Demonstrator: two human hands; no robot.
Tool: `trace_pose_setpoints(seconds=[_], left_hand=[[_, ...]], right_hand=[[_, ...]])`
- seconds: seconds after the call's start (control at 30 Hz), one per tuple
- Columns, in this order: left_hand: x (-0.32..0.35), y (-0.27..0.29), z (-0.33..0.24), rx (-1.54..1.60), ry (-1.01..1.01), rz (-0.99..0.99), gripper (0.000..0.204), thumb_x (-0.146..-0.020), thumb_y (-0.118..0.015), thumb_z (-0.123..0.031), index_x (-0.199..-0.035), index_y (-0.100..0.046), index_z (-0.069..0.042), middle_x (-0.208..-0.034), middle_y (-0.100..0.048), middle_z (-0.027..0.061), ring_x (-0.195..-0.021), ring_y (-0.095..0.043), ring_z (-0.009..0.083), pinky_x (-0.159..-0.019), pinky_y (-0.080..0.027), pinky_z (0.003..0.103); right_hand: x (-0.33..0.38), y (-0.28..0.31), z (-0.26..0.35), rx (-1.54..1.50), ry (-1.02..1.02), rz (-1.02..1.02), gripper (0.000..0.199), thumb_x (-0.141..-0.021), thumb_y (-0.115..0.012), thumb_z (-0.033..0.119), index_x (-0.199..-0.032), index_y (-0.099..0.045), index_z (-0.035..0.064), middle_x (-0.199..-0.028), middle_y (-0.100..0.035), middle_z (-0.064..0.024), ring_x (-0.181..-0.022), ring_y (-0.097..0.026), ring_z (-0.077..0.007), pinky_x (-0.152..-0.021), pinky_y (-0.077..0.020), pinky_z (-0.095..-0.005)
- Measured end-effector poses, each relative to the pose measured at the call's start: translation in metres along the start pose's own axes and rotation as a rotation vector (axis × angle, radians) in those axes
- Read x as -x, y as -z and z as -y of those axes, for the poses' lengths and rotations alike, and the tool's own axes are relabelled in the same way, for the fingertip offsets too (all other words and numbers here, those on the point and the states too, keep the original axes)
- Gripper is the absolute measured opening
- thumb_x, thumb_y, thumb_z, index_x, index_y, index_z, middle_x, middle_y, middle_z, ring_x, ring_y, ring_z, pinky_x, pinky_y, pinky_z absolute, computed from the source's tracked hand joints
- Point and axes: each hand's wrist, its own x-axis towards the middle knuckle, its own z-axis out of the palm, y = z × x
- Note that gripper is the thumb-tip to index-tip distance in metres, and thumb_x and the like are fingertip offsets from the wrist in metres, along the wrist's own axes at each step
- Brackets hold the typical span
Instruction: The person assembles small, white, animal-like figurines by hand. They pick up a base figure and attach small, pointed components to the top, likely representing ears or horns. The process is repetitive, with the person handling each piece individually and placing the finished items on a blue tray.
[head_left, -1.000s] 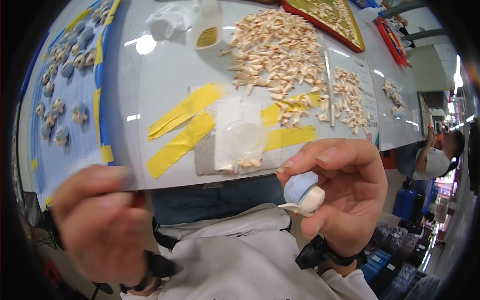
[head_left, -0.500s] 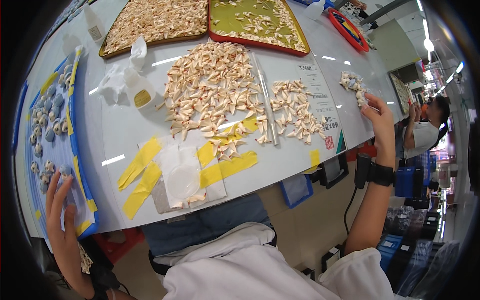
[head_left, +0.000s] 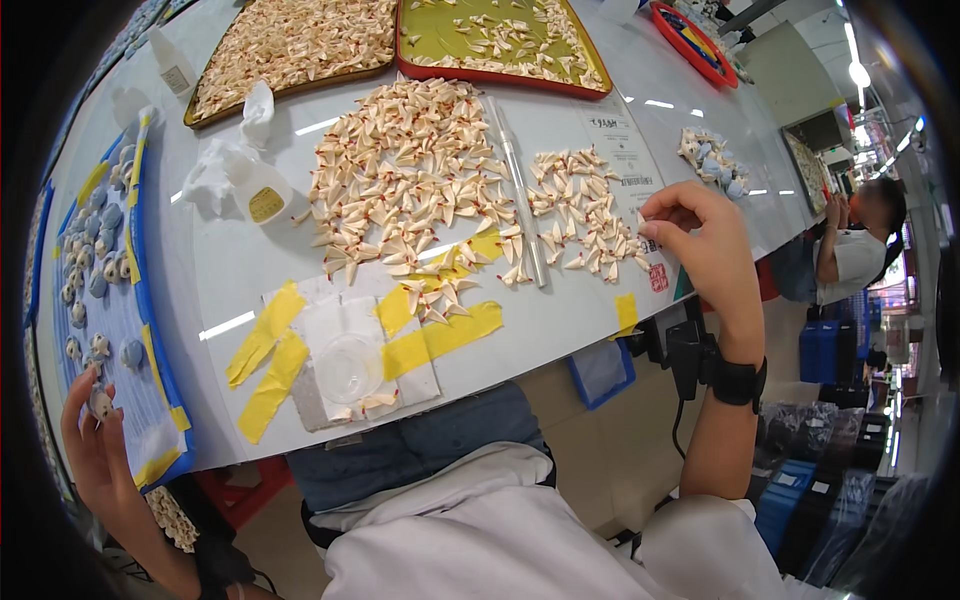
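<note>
At the left edge my left hand [head_left: 97, 450] is closed, its fingertips around a small round pale figure [head_left: 100, 403] with a dark dot. Similar blue-grey and white figures [head_left: 97, 284] lie on the blue-edged tray [head_left: 148, 340] beside it. My right hand [head_left: 705, 240] pinches at the right end of a small heap of cream pointed pieces [head_left: 580, 205]; a pale bit shows at its fingertips, too small to make out. A larger heap of cream pieces with reddish tips [head_left: 405, 175] spreads over the middle of the table. A clear tube [head_left: 518, 190] lies between both heaps.
Behind are two trays of cream pieces, one full [head_left: 300, 50] and one green with a red rim [head_left: 505, 72]. A small bottle [head_left: 258, 190] and crumpled tissue [head_left: 210, 180] stand left, a clear round dish [head_left: 348, 368] near the front. Assembled figures [head_left: 712, 160] lie right.
My right hand has moved left and nearer, from the figures at the right to the small cream heap, and now pinches. My left hand has drawn nearer along the tray and now holds a figure.
</note>
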Motion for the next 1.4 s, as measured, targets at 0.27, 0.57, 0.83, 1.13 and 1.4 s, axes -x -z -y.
trace_pose_setpoints(seconds=[0.27, 0.57, 0.83, 1.13, 1.4], left_hand=[[0.024, -0.029, -0.037, 0.173, -0.106, 0.018, 0.028, -0.077, -0.057, -0.004, -0.103, -0.048, 0.001, -0.109, -0.045, 0.0174, -0.092, -0.047, 0.0198, -0.082, -0.039, 0.03], [0.042, -0.057, -0.069, 0.509, 0.01, 0.206, 0.038, -0.074, -0.065, -0.023, -0.101, -0.048, -0.003, -0.1, -0.044, 0.0119, -0.082, -0.048, 0.0167, -0.068, -0.041, 0.023], [0.05, -0.094, -0.064, 1.149, 0.148, 0.408, 0.037, -0.067, -0.067, 0.007, -0.1, -0.051, 0.006, -0.104, -0.053, 0.0205, -0.098, -0.053, 0.0251, -0.083, -0.045, 0.034], [0.048, -0.096, -0.079, 1.23, 0.428, 0.311, 0.038, -0.066, -0.073, -0.007, -0.095, -0.05, 0.001, -0.097, -0.053, 0.0181, -0.074, -0.062, 0.0238, -0.059, -0.052, 0.024], [0.052, -0.098, -0.074, 1.247, 0.374, 0.337, 0.038, -0.066, -0.074, -0.01, -0.095, -0.051, 0.001, -0.1, -0.053, 0.0198, -0.076, -0.062, 0.0227, -0.061, -0.051, 0.023]], right_hand=[[0.002, -0.005, 0.01, 0.007, 0.017, -0.044, 0.007, -0.066, -0.057, 0.001, -0.071, -0.053, -0.002, -0.068, -0.056, -0.0081, -0.059, -0.053, -0.0133, -0.056, -0.0427, -0.0245], [0.019, -0.002, 0.024, -0.388, -0.046, -0.249, 0.013, -0.071, -0.055, -0.002, -0.084, -0.059, -0.0031, -0.075, -0.056, -0.0023, -0.072, -0.052, -0.0068, -0.066, -0.0408, -0.0202], [0.027, -0.012, 0.03, -0.593, -0.142, -0.096, 0.02, -0.072, -0.061, -0.002, -0.092, -0.057, -0.0034, -0.082, -0.057, -0.0033, -0.074, -0.052, -0.0074, -0.068, -0.0401, -0.0181], [0.014, -0.026, 0.057, -0.582, 0.003, -0.133, 0.01, -0.076, -0.058, -0.002, -0.086, -0.056, -0.0035, -0.087, -0.059, -0.0122, -0.073, -0.056, -0.0133, -0.07, -0.0432, -0.0229], [0.034, -0.039, 0.111, -0.815, 0.188, 0.058, 0.016, -0.074, -0.06, 0.002, -0.086, -0.05, -0.0016, -0.078, -0.057, -0.0135, -0.065, -0.054, -0.0152, -0.061, -0.0457, -0.0247]])
